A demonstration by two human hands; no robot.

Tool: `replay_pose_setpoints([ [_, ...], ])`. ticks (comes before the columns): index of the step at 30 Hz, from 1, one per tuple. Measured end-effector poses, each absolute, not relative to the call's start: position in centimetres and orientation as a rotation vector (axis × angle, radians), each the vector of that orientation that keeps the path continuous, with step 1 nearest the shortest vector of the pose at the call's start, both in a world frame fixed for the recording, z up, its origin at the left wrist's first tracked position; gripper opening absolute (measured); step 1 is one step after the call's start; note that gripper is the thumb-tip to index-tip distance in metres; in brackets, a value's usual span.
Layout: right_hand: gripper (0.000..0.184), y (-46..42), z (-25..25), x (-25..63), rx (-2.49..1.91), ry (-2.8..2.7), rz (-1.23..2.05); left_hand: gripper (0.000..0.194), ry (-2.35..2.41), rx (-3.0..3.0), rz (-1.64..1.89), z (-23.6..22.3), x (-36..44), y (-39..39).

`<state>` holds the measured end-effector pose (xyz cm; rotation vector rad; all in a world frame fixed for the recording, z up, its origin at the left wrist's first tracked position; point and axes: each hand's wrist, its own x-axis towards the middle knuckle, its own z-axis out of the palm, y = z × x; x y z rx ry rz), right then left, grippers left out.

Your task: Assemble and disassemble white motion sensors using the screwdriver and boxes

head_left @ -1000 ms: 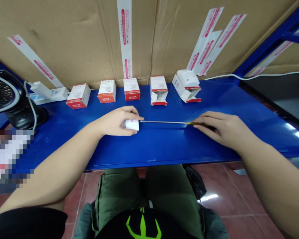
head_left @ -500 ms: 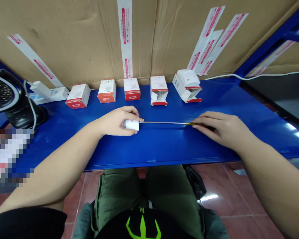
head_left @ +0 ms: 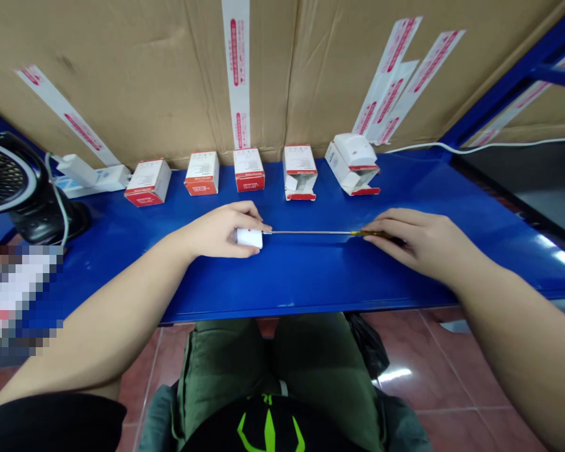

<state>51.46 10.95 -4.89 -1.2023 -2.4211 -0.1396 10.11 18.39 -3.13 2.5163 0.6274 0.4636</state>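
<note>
My left hand (head_left: 219,231) is closed around a small white plastic device (head_left: 249,238) mid-way across the blue steel shelf (head_left: 306,301). My right hand (head_left: 417,242) pinches a long thin steel screwdriver (head_left: 311,232) with a yellow handle, its tip touching the device. Red-and-white cardboard boxes (head_left: 248,169) line the back edge

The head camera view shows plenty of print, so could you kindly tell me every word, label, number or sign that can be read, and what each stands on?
Red-and-white boxes: print too small to read.
White tape strips: red print too blurred to read.
Pixelated patch: blurred out, unreadable.
Green mark on black cloth: a sign without readable words.
</note>
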Motion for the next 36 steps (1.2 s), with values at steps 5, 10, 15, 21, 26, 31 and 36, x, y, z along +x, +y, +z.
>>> replay_pose_setpoints([
  [5,0.032,10.9,-4.1,51.4,-1.202,-2.452,-0.186,0.039,0.634,2.518,0.466,-3.3,10.0,18.4],
  [10,0.032,10.5,-3.5,51.2,-1.249,-2.459,-0.143,0.039,0.645,2.525,0.466,-3.3,10.1,18.4],
  [15,0.03,10.3,-3.4,51.3,-1.243,-2.443,-0.117,0.038,0.652,2.518,0.471,-3.4,10.1,18.4],
  [21,0.031,10.4,-3.5,51.1,-1.273,-2.415,-0.143,0.039,0.617,2.497,0.503,-3.5,10.0,18.7],
  [26,0.033,10.6,-3.4,50.6,-1.296,-2.395,-0.159,0.038,0.596,2.486,0.526,-3.6,10.0,18.9],
  [31,0.033,11.5,-4.0,51.1,-1.242,-2.46,-0.104,0.037,0.611,2.488,0.523,-3.6,10.1,18.9],
  [36,0.037,12.5,-4.2,51.8,-1.234,-2.542,-0.033,0.036,0.629,2.492,0.521,-3.5,10.2,18.7],
])
